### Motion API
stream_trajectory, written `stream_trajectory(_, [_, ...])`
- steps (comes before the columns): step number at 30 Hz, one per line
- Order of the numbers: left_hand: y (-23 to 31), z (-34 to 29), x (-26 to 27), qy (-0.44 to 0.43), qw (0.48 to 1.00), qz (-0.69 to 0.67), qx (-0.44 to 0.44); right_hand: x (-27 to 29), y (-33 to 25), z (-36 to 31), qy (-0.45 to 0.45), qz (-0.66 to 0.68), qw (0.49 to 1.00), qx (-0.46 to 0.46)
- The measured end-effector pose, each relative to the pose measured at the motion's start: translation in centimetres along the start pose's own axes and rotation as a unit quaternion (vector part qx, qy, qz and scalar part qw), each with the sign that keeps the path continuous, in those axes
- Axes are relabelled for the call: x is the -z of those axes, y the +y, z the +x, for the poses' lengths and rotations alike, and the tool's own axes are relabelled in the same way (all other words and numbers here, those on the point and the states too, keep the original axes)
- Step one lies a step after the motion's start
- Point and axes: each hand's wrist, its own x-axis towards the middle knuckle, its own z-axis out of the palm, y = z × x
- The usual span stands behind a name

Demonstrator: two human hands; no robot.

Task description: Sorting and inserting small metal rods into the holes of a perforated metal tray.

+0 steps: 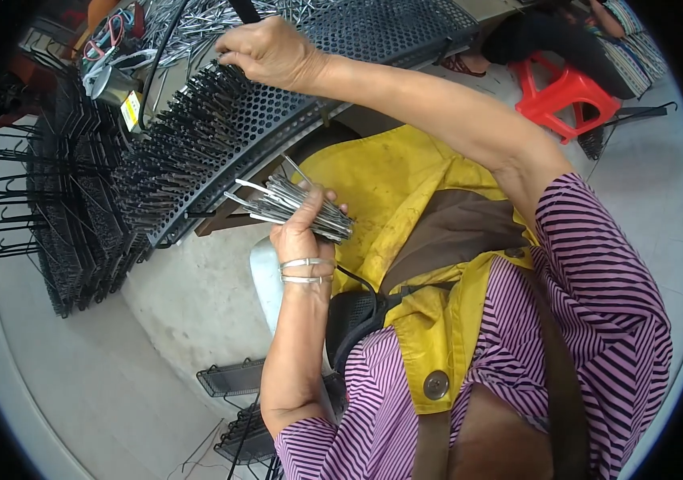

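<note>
My left hand, with two bracelets at its wrist, is wrapped round a bundle of thin silvery metal rods in front of the yellow apron. Stretched out to the far side, my right hand is closed in a pinch above a long black perforated rack. Whatever lies between its fingertips is too small to make out. Directly below it, many short dark rods stand upright in the holes along the rack's left part. Farther right, the rack's holes show bare.
A heap of loose silvery rods lies behind the rack. Beside it are pink-handled scissors and a metal can. Black racks with hooks are stacked at left. A red stool stands at far right by another person's leg.
</note>
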Motion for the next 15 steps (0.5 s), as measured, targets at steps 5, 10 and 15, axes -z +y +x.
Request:
stream_trajectory(5, [0.0,0.2,0.1,-0.002,1.0,-0.007,-0.006,-0.8,-0.9,-1.8,-0.24,-0.082,0.963,-0.087])
stream_trajectory(10, [0.2,0.1,-0.1,0.0,1.0,-0.004,-0.019,4.0,-5.6,-3.1,-0.29,0.055,0.935,-0.197])
stream_trajectory(15, [0.1,-0.1,-0.1,-0.042,0.999,0.0,-0.026,5.5,-7.4,-5.1,-0.345,0.273,0.793,-0.421])
